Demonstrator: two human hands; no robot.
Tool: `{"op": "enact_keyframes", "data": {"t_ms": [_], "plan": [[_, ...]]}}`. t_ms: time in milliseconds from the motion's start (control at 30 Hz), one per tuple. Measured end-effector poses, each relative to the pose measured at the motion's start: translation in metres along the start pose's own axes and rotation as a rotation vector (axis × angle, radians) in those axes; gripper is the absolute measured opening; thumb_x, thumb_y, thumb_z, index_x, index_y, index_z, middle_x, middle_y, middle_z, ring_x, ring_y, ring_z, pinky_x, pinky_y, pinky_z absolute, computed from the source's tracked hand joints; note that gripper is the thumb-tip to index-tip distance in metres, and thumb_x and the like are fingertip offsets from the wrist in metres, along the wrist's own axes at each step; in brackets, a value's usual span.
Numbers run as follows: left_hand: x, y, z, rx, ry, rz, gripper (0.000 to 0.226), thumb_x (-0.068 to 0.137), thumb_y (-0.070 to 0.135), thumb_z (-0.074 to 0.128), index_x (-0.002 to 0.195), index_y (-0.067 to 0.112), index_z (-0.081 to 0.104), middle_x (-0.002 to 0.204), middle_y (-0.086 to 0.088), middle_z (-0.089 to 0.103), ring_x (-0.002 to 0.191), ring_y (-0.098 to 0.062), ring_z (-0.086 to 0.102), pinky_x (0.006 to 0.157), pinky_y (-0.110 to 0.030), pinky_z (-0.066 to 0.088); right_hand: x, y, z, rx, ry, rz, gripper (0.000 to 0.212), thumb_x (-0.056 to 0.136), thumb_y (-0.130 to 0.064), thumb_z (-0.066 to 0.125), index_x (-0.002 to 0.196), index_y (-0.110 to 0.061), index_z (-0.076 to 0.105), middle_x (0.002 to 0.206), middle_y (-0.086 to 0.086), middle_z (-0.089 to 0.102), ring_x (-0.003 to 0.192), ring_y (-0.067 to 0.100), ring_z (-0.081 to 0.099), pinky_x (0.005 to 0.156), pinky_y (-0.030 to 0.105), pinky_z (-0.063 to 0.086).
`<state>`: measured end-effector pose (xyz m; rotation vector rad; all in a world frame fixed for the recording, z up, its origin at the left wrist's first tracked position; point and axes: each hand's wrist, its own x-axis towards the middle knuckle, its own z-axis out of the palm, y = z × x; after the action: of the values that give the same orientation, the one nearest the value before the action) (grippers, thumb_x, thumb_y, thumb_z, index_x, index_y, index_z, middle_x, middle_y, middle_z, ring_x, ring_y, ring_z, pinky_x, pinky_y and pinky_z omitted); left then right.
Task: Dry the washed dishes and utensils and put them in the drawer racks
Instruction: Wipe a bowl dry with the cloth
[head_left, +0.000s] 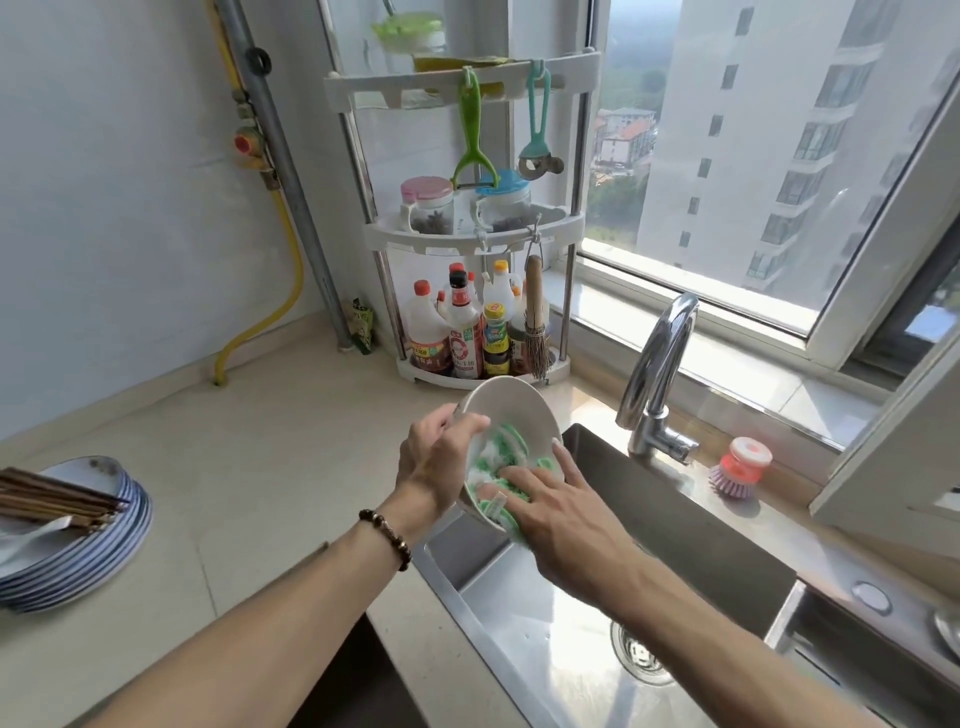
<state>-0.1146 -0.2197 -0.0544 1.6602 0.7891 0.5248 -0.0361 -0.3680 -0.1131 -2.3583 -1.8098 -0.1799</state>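
A: Kitchen counter (249, 457) and steel sink (545, 639), seen from above. Largest thing first?

B: Sink, directly under the grip, with no dishes visible in the part shown. Tap (660, 374) just beyond and right of the grip. Tiered rack (467, 234) of bottles and jars farther behind it.

A: And the grip itself?

B: White bowl (511, 415) tilted over the sink's near-left corner. Left hand (436, 462) curled round the rim, thumb inside, fingers behind. Right hand (550, 504) flat, fingers straight, pressing a green-and-white cloth (498, 462) into the bowl's hollow. Not pinching, just pushing.

A: Anything else waiting?

B: Stack of blue-rimmed plates (78, 551) well left of the grip, on the counter. On top, chopsticks (57, 501) and a white spoon (26, 535), both touching the top plate.

A: How far along, then?

B: Early, by the look of it. Bowl in mid-wipe, not yet put away. Plates, chopsticks and spoon apparently untouched; cannot tell whether wet or dry. Drawer racks not in view, so nothing seen stored. Left to do, judging from this: finishing the bowl, drying the stack and utensils, then carrying everything to the drawers.
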Motion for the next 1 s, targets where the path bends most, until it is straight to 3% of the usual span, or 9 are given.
{"op": "enact_keyframes", "data": {"t_ms": [167,267,367,433,567,667,767,833,1000], "plan": [[-0.005,0.006,0.009,0.148,0.076,0.085,0.036,0.064,0.047,0.057,0.073,0.014,0.066,0.064,-0.001,0.066,0.066,-0.021,0.059,0.061,-0.034,0.046,0.011,-0.049,-0.012,0.818,-0.014,0.304,0.036,0.085,0.0,0.049,0.118,-0.014,0.052,0.12,0.001,0.048,0.106,0.026,0.045,0.1,0.048,0.04],[-0.001,0.011,-0.003,0.274,-0.046,0.132,0.032,0.066,0.042,0.055,0.081,0.018,0.07,0.071,0.001,0.071,0.069,-0.018,0.064,0.063,-0.033,0.05,-0.001,-0.028,0.0,0.426,0.031,0.099,0.064,0.082,0.0,0.058,0.14,-0.02,0.042,0.141,0.0,0.047,0.129,0.025,0.048,0.125,0.051,0.013],[0.003,0.014,-0.007,0.267,-0.08,0.11,0.034,0.065,0.042,0.053,0.086,0.022,0.071,0.074,0.005,0.072,0.076,-0.018,0.067,0.063,-0.033,0.051,-0.007,0.002,0.012,-0.041,0.159,-0.013,0.073,0.074,-0.005,0.064,0.14,-0.028,0.044,0.141,0.004,0.054,0.133,0.025,0.051,0.12,0.059,0.022],[-0.001,0.018,0.001,0.268,-0.013,0.129,0.035,0.063,0.042,0.052,0.084,0.021,0.069,0.072,0.004,0.07,0.074,-0.018,0.066,0.062,-0.032,0.05,0.0,-0.012,0.006,0.135,0.122,0.111,0.069,0.08,-0.005,0.059,0.143,-0.027,0.042,0.145,0.006,0.047,0.137,0.027,0.042,0.125,0.052,0.015],[-0.004,0.018,0.008,0.36,0.013,0.152,0.039,0.061,0.045,0.051,0.079,0.014,0.066,0.068,-0.002,0.068,0.071,-0.024,0.064,0.063,-0.034,0.049,0.007,-0.056,-0.003,0.767,0.023,0.283,0.071,0.076,-0.009,0.039,0.146,-0.022,0.038,0.144,0.003,0.04,0.125,0.025,0.037,0.116,0.041,0.03],[0.008,0.018,-0.008,0.403,-0.167,0.074,0.029,0.063,0.043,0.052,0.067,0.015,0.057,0.062,0.003,0.059,0.065,-0.021,0.055,0.061,-0.032,0.04,-0.006,-0.029,0.011,0.313,0.069,0.033,0.076,0.079,-0.011,0.062,0.149,-0.026,0.037,0.146,0.001,0.046,0.133,0.023,0.046,0.125,0.045,0.006],[0.014,0.027,-0.022,0.335,-0.343,-0.072,0.022,0.065,0.041,0.054,0.07,0.019,0.057,0.071,-0.002,0.058,0.064,-0.021,0.054,0.056,-0.025,0.038,-0.01,-0.001,0.014,-0.041,0.051,-0.088,0.076,0.068,-0.02,0.086,0.134,-0.032,0.051,0.13,0.003,0.062,0.121,0.023,0.061,0.113,0.061,0.033],[0.017,0.029,-0.026,0.263,-0.376,-0.181,0.035,0.07,0.044,0.059,0.091,0.016,0.066,0.085,-0.011,0.067,0.07,-0.025,0.063,0.054,-0.024,0.046,-0.006,0.001,0.013,-0.073,0.149,-0.113,0.068,0.066,-0.019,0.087,0.126,-0.029,0.057,0.119,0.006,0.066,0.107,0.025,0.065,0.106,0.057,0.046],[0.02,0.004,-0.024,-0.263,-0.37,-0.225,0.066,0.069,0.029,0.067,0.132,0.014,0.055,0.125,-0.024,0.065,0.11,-0.04,0.066,0.093,-0.054,0.052,0.015,-0.022,-0.001,0.061,0.38,0.056,0.059,0.06,-0.01,0.086,0.111,-0.023,0.058,0.094,0.005,0.063,0.079,0.024,0.059,0.072,0.037,0.052]]}}
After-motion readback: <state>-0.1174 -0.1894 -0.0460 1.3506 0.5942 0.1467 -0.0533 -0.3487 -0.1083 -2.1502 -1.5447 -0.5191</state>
